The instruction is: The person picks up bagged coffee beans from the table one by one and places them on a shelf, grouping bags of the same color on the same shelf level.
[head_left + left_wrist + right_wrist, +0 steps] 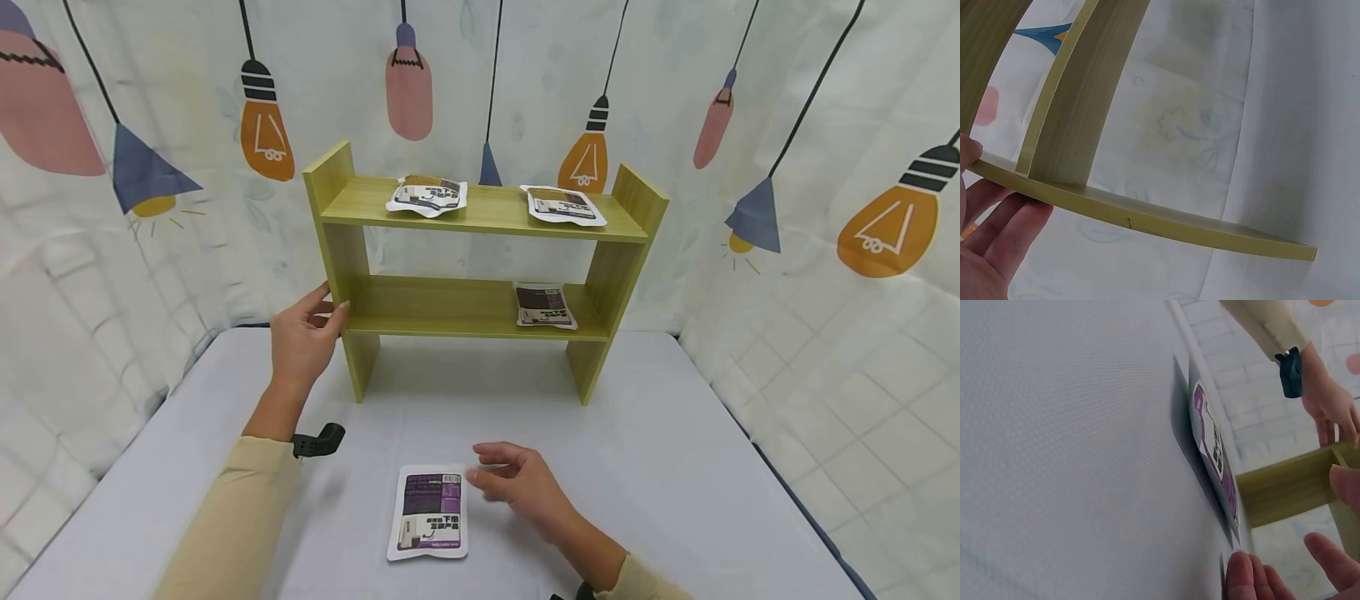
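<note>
My left hand grips the left side panel of a yellow-green two-tier shelf, thumb at the front edge and fingers along the outside. In the left wrist view, fingers lie against that panel. A flat white and purple packet lies on the white table in front of the shelf. Just right of it hovers my right hand, fingers loosely bent and holding nothing. The same packet appears edge-on in the right wrist view, beyond my fingertips.
On the shelf's top board lie two packets, one at left and one at right. Another packet rests at the right of the lower board. A printed curtain hangs behind and along both sides of the table.
</note>
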`<act>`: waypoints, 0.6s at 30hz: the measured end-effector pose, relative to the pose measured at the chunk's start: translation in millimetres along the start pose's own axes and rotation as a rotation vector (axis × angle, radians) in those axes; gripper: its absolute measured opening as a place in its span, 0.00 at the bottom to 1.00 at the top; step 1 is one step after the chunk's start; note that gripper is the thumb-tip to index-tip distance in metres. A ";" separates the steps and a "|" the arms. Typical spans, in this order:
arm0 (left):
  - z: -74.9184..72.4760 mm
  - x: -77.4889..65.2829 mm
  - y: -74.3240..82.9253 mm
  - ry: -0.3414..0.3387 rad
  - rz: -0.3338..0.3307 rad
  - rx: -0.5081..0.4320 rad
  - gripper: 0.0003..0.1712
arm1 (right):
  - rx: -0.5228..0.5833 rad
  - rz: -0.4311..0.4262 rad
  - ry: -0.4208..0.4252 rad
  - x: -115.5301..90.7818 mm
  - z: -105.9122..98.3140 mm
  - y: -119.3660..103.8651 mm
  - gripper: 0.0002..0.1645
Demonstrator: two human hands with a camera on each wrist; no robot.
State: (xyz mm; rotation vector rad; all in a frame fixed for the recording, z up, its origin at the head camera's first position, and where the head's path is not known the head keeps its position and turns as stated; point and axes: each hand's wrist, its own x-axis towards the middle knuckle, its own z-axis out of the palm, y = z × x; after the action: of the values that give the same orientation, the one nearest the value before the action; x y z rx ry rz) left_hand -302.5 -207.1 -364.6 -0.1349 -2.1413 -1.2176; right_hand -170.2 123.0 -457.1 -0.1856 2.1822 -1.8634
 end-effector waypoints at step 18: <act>0.6 -0.1 0.0 0.006 -0.013 0.025 0.26 | -0.187 -0.019 -0.013 -2.6 17.6 6.0 0.33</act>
State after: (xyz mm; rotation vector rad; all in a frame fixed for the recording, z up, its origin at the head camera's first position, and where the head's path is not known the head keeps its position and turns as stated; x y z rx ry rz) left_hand -302.7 -206.6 -364.9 -0.1062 -2.1541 -1.1974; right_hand -162.3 108.0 -465.2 -0.2547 2.3526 -1.6608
